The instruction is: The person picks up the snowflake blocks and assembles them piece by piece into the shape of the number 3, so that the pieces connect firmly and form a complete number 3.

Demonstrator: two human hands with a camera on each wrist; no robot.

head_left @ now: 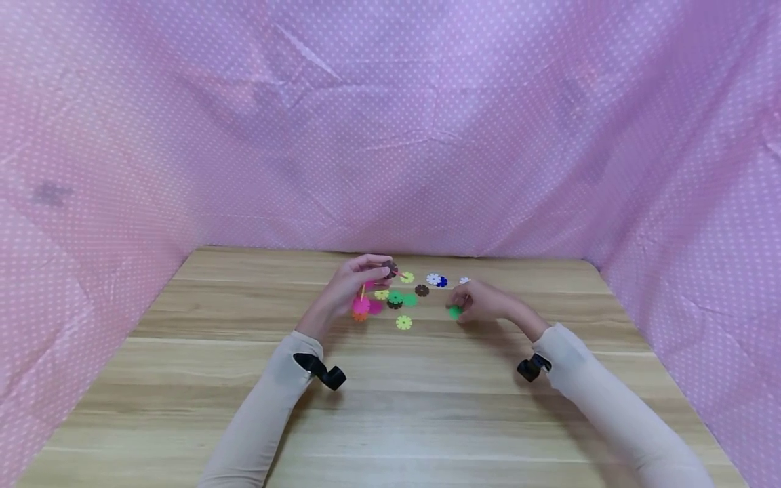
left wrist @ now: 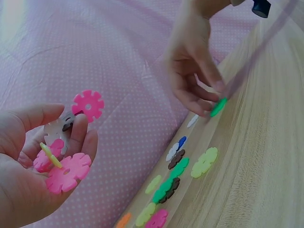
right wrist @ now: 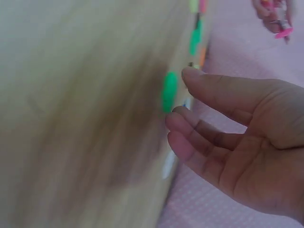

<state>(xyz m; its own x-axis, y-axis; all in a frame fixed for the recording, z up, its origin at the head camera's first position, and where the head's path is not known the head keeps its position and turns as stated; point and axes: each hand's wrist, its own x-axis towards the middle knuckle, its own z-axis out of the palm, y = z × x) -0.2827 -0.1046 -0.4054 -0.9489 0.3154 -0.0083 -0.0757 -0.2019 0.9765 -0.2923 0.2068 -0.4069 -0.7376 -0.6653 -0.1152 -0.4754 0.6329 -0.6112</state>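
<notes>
The left hand (head_left: 343,290) is raised above the table and holds a joined group of flower-shaped discs. In the left wrist view the left hand (left wrist: 21,175) cups this group: a large pink disc (left wrist: 69,174), a yellow disc (left wrist: 50,155) set edgewise, a grey-white disc and another pink disc (left wrist: 88,106). Its thumb and fingers curl round the middle pieces. Low over the table, the right hand (head_left: 485,302) is at a green disc (head_left: 455,312). In the right wrist view the right hand (right wrist: 247,137) has thumb and bent fingers apart, with the green disc (right wrist: 169,92) just beyond the fingertips.
Between the hands lie loose discs: yellow (head_left: 404,322), green (head_left: 395,297), brown (head_left: 422,290), white (head_left: 433,278), blue (head_left: 443,281) and others. The wooden table (head_left: 390,420) meets a pink dotted cloth (head_left: 390,135) at the back and sides.
</notes>
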